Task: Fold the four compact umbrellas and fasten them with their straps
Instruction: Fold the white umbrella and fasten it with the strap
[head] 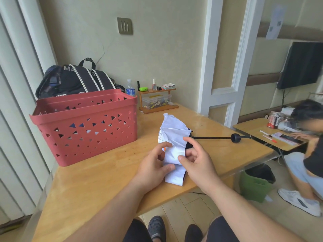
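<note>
While both hands worked at table centre, I logged one umbrella point(174, 147) in progress. Left hand point(153, 165) sat at about 8 o'clock of the white canopy, thumb pressed on the lower fabric, fingers curled over a fold with an orange patch beside them: grasping the cloth. Right hand point(195, 161) sat at 4 o'clock of the canopy, thumb and fingers pinching the fabric edge where the dark lining showed. Canopy lay collapsed but loose on the wooden table point(104, 172), panels crumpled, not rolled; I saw no strap wound round it. Its black shaft point(211, 137) ran out toward 3 o'clock, extended, ending at the round handle point(236, 137) near the table's right edge.

My judgement: pleats were being gathered; rolling, strapping and probably pushing in the shaft remained for this one.

Farther out, at 10 o'clock, stood the red basket point(83, 126); through its holes I made out dark and pale shapes, possibly other umbrellas, but could not tell their number or state. So overall count done: unknown. Behind it lay a black backpack point(75, 79); at 12 o'clock, a small wooden shelf point(157, 100).
</note>
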The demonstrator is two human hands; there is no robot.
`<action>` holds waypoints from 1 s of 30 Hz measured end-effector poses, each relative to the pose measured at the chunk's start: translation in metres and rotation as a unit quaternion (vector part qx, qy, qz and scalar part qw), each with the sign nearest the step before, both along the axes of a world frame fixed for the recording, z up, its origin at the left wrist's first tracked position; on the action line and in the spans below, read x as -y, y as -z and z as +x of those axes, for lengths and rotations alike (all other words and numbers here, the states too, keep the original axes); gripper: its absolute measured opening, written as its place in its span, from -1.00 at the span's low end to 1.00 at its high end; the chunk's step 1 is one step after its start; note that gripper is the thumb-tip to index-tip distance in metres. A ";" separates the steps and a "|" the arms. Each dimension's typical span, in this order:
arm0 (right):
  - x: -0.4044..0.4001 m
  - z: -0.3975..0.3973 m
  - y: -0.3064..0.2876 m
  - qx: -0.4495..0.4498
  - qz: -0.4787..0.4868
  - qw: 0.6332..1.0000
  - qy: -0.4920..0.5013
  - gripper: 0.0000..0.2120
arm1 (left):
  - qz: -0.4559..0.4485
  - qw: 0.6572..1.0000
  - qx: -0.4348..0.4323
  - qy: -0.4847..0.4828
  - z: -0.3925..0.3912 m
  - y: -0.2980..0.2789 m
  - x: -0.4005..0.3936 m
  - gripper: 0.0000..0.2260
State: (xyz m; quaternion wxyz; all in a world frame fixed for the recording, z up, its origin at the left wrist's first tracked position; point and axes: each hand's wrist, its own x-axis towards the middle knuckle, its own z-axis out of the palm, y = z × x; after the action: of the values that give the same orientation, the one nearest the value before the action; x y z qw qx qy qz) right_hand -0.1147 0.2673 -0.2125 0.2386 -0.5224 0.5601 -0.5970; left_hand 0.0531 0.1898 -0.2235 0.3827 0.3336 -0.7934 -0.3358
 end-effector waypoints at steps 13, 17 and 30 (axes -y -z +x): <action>-0.005 0.002 0.005 0.022 0.018 1.000 -0.013 -0.52 | -0.003 0.997 0.036 -0.061 0.000 -0.008 -0.009 -0.35; -0.008 0.003 0.005 -0.003 0.023 0.999 -0.031 -0.54 | 0.035 0.999 0.011 0.001 0.000 -0.008 -0.013 -0.31; -0.010 -0.004 0.010 -0.085 0.030 0.996 0.002 -0.54 | -0.034 0.995 0.070 -0.055 0.002 -0.006 -0.011 -0.32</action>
State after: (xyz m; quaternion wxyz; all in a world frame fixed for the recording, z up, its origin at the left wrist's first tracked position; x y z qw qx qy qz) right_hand -0.1185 0.2771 -0.2225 0.2049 -0.5627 0.5971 -0.5337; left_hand 0.0550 0.2003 -0.2174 0.3549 0.3860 -0.8098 -0.2631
